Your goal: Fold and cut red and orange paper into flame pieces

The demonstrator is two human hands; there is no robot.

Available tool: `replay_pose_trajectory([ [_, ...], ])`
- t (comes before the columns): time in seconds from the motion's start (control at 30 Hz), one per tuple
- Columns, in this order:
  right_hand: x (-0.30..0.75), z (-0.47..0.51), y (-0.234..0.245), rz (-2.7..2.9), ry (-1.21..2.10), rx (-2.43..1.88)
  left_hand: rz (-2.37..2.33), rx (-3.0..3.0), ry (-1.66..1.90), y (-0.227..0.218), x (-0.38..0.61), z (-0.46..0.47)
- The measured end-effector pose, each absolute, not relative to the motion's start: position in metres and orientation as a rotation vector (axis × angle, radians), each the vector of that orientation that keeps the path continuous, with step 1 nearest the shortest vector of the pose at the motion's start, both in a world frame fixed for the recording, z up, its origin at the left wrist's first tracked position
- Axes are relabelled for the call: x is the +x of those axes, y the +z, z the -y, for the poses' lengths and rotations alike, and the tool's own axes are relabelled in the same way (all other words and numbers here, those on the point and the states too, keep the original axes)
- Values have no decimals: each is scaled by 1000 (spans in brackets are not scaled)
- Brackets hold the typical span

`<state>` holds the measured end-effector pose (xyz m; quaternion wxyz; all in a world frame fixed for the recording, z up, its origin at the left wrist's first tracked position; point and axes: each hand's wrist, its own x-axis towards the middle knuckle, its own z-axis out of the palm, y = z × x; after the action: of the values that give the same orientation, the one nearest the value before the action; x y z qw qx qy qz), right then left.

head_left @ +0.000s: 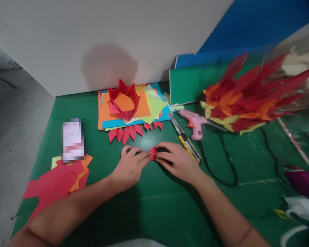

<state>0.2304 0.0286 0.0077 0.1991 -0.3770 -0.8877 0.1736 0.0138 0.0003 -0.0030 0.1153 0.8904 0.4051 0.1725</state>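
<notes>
Red paper piece (153, 154), over green table (170, 212): pinched by right hand (179, 159), touched by left hand (130, 168), whose pinch cannot be confirmed; likely light, easily crushed, best held by edges

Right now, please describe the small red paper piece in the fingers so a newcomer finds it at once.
On the green table, find the stack of coloured paper; in front of it, the left hand and right hand meet. The small red paper piece is at their fingertips, bunched up, unlike the pointed red petals along the stack's near edge.
</notes>
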Motion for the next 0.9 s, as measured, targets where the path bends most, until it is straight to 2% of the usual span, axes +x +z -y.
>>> replay_pose_trajectory([
  [0.4,223,-27,4,2283,647,-1191,-1212,2603,478,-4,15,0],
  [0.9,216,-27,1,2286,593,-1239,-1224,2624,465,-2,17,3],
])
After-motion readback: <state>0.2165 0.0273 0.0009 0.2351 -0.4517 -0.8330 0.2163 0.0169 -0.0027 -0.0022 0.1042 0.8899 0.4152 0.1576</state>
